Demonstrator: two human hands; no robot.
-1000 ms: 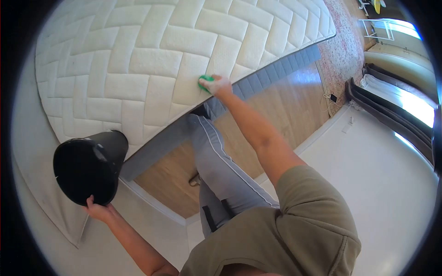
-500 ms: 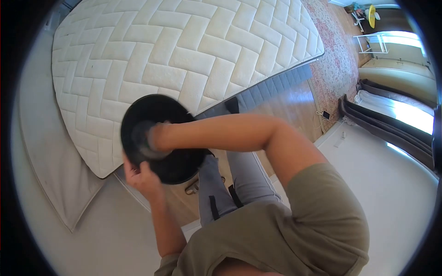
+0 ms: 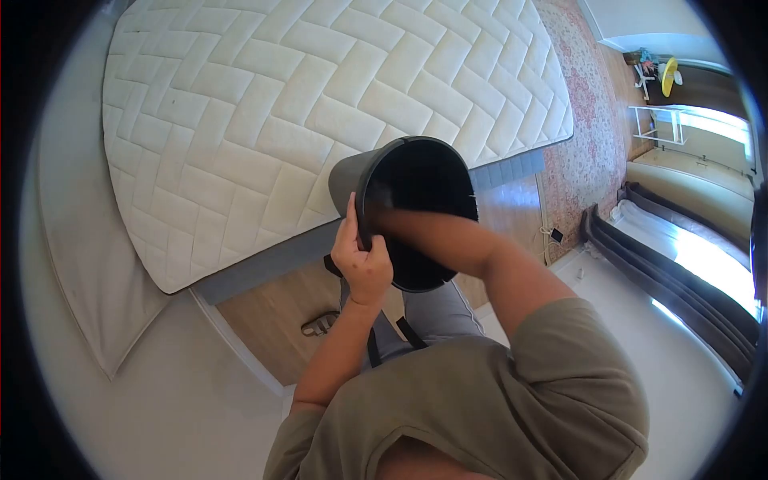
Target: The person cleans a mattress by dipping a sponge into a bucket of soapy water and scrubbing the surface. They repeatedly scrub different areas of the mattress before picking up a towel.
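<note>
My left hand (image 3: 364,262) grips the near rim of a black plastic bucket (image 3: 416,172), which I hold tilted in front of my chest with its mouth facing me. My right forearm (image 3: 448,240) reaches into the bucket, and the hand itself is lost in the dark inside. Behind the bucket lies a bare white quilted mattress (image 3: 304,96) with a grey side band (image 3: 264,264). The green item seen earlier is out of sight.
I stand on a wooden floor (image 3: 256,320) beside the mattress, with a sandal (image 3: 318,325) at my feet. A white sheet (image 3: 80,264) hangs at the mattress's left. A patterned rug (image 3: 592,120), dark curtains (image 3: 672,264) and a bright window lie to the right.
My right hand left the mattress edge, where it pressed a green item, and went into the bucket. My left hand swung the bucket from low left up to my chest.
</note>
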